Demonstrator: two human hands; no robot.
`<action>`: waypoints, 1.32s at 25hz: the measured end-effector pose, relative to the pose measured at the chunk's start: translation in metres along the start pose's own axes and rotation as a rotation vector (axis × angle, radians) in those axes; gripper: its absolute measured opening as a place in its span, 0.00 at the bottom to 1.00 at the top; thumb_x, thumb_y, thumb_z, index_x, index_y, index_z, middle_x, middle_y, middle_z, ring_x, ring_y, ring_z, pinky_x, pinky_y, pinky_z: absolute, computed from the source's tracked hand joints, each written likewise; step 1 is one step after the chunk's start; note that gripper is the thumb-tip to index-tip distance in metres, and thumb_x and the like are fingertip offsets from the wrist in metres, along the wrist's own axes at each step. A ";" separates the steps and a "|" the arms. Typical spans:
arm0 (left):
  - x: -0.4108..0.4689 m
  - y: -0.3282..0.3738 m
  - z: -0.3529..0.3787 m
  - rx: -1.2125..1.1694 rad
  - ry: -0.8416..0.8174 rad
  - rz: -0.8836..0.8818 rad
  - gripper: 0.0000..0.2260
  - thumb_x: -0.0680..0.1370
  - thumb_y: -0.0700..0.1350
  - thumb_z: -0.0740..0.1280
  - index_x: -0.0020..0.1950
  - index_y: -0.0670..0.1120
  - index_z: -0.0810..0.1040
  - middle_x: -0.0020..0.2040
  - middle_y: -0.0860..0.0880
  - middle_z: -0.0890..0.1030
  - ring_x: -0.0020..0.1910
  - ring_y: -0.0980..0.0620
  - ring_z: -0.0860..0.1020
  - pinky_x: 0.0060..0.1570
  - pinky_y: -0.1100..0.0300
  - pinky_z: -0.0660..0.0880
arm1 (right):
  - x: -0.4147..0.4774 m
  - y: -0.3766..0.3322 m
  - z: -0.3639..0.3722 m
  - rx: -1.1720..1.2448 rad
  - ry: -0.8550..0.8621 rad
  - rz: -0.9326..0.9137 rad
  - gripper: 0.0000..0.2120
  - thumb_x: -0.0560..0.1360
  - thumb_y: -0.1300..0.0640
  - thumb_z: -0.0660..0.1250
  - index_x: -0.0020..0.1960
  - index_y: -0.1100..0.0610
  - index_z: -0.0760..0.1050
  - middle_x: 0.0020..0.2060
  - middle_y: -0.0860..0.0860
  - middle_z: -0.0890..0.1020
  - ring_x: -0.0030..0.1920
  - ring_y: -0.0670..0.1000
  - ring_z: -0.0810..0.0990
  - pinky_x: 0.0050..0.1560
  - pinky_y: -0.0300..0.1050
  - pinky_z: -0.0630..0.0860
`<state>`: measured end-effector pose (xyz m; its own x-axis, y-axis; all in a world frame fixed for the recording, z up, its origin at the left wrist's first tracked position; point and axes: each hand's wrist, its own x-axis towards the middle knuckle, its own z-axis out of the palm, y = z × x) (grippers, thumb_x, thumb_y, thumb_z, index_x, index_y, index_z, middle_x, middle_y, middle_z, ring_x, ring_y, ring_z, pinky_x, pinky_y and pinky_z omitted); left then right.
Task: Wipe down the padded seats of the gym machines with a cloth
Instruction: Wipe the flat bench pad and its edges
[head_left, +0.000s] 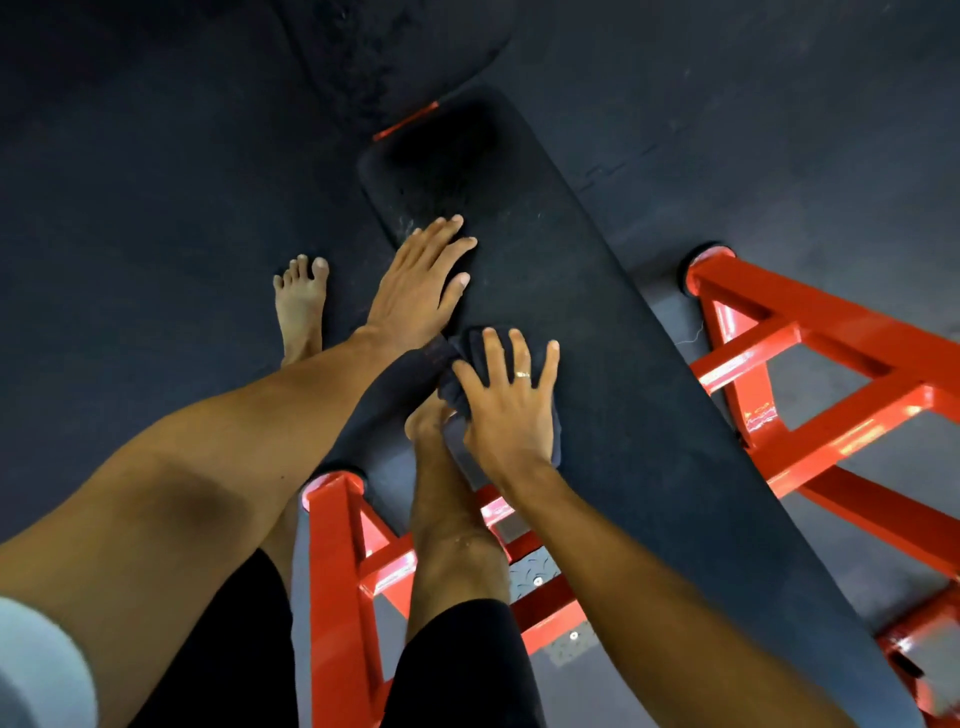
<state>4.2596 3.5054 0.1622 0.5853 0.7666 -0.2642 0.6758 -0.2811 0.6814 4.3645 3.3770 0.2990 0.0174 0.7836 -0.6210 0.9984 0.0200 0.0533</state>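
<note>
A long black padded bench seat (597, 322) runs from the upper middle down to the lower right. My left hand (421, 280) lies flat on its left edge, fingers straight and spread toward the far end. Just below it, my right hand (509, 400), with a ring on one finger, presses a bunched dark cloth (462, 348) onto the pad with spread fingers. The cloth shows around and under the palm, at the pad's left edge.
The bench's red steel frame (810, 364) spreads out to the right, and another red leg (337, 571) stands at lower middle. My bare feet (301, 306) are on the dark rubber floor (156, 182) left of the bench, one against the frame.
</note>
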 end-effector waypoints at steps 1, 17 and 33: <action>0.003 -0.003 0.001 -0.005 0.014 -0.015 0.21 0.86 0.50 0.55 0.78 0.45 0.66 0.81 0.46 0.61 0.81 0.47 0.56 0.80 0.49 0.51 | 0.017 -0.004 -0.003 -0.003 -0.010 -0.019 0.30 0.75 0.45 0.66 0.76 0.46 0.67 0.80 0.57 0.58 0.80 0.65 0.54 0.75 0.76 0.42; 0.018 -0.020 0.007 -0.048 0.157 -0.061 0.20 0.86 0.48 0.55 0.77 0.44 0.68 0.80 0.45 0.64 0.81 0.47 0.58 0.80 0.50 0.50 | 0.107 0.049 -0.005 0.098 0.151 0.110 0.27 0.77 0.38 0.64 0.73 0.45 0.68 0.78 0.55 0.64 0.79 0.61 0.58 0.76 0.73 0.47; 0.030 -0.012 0.013 -0.054 0.231 -0.185 0.17 0.82 0.43 0.60 0.72 0.47 0.72 0.77 0.48 0.68 0.78 0.48 0.62 0.79 0.50 0.54 | 0.176 0.090 -0.022 0.110 0.128 0.113 0.28 0.78 0.39 0.64 0.75 0.45 0.66 0.80 0.54 0.57 0.80 0.61 0.55 0.77 0.71 0.44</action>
<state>4.2749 3.5238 0.1373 0.3326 0.9149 -0.2288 0.7329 -0.0980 0.6733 4.4564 3.5302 0.2121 0.1298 0.8498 -0.5109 0.9905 -0.1350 0.0271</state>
